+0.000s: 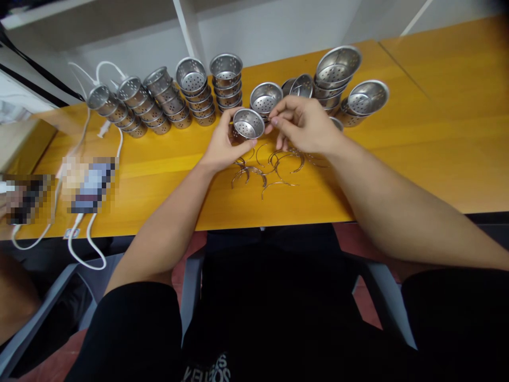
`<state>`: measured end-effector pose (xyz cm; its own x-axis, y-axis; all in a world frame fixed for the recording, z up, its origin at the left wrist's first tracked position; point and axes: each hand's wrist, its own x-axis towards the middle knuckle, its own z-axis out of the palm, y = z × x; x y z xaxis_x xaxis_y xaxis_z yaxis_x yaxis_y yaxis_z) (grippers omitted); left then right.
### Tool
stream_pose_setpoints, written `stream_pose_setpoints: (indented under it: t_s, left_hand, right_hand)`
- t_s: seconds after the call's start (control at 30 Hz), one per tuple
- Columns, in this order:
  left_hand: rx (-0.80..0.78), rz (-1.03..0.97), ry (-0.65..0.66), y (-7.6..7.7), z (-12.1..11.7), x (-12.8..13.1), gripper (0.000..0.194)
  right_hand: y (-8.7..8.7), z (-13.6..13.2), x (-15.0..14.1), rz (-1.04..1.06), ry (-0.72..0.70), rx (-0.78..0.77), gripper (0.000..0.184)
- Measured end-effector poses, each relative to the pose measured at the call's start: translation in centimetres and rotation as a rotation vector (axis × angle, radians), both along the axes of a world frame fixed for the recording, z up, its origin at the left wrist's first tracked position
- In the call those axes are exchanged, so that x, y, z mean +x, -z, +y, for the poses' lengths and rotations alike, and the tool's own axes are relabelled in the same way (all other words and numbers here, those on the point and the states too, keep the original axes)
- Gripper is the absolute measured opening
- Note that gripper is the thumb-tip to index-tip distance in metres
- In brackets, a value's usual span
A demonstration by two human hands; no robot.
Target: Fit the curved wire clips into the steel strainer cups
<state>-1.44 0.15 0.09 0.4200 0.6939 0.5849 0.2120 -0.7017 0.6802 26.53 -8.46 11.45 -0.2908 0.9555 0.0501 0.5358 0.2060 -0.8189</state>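
Your left hand (222,142) clasps a metal cup (248,126), mouth up; just right of it, your right hand (304,124) curls, its hold unclear.

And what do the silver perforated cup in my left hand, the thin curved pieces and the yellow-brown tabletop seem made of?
Silver perforated cup: polished metal, likely stainless steel, given its bright reflections and thin rim.
Thin curved pieces: probably metal wire, with shiny highlights along slender arcs.
Yellow-brown tabletop: wood or wood-look laminate; the faint grain and soft sheen leave it open.
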Motion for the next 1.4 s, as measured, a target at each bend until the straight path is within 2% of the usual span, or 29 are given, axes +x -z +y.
stream_pose_setpoints:
  t_s: [0.1,0.17,0.33,0.43,0.6,0.7,0.87,1.0,1.1,1.2,1.4]
  left_hand:
    - [0.052,-0.027,0.045,0.4,0.9,-0.3,0.113]
    - [0.084,-0.049,0.076,0.7,1.5,-0.4,0.113]
    - [0.073,-0.077,0.137,1.4,2.0,-0.4,0.098]
    - [0.053,-0.053,0.122,1.6,1.9,-0.3,0.094]
    - [0.038,-0.045,0.096,1.8,1.9,-0.5,0.100]
    - [0.054,-0.036,0.061,1.8,2.0,-0.6,0.105]
    - [0.094,-0.032,0.039,1.7,2.3,-0.6,0.110]
    - [0.064,-0.019,0.043,1.4,2.1,-0.5,0.110]
    - [0.045,-0.009,0.046,1.2,1.9,-0.5,0.111]
    - [0.044,-0.022,0.025,1.1,1.7,-0.5,0.111]
    - [0.023,-0.017,-0.039,-0.3,0.5,-0.5,0.109]
  right_hand:
    - [1.8,1.2,0.5,0.114,-0.032,0.084,0.059]
    - [2.7,2.0,0.8,0.234,-0.074,0.156,0.059]
    - [3.1,2.5,1.0,0.411,-0.078,0.259,0.059]
    - [3.0,2.7,0.9,0.457,-0.091,0.255,0.064]
    - [3.0,3.6,1.2,0.570,-0.158,0.122,0.079]
    - [2.9,4.0,1.3,0.631,-0.163,0.148,0.077]
    - [2.7,3.8,1.4,0.610,-0.158,0.170,0.076]
    - [2.8,3.8,1.5,0.555,-0.142,0.201,0.074]
    - [3.0,4.3,1.7,0.534,-0.125,0.269,0.068]
    - [3.2,4.6,1.9,0.521,-0.107,0.246,0.060]
    - [2.9,3.8,1.6,0.503,-0.076,0.241,0.063]
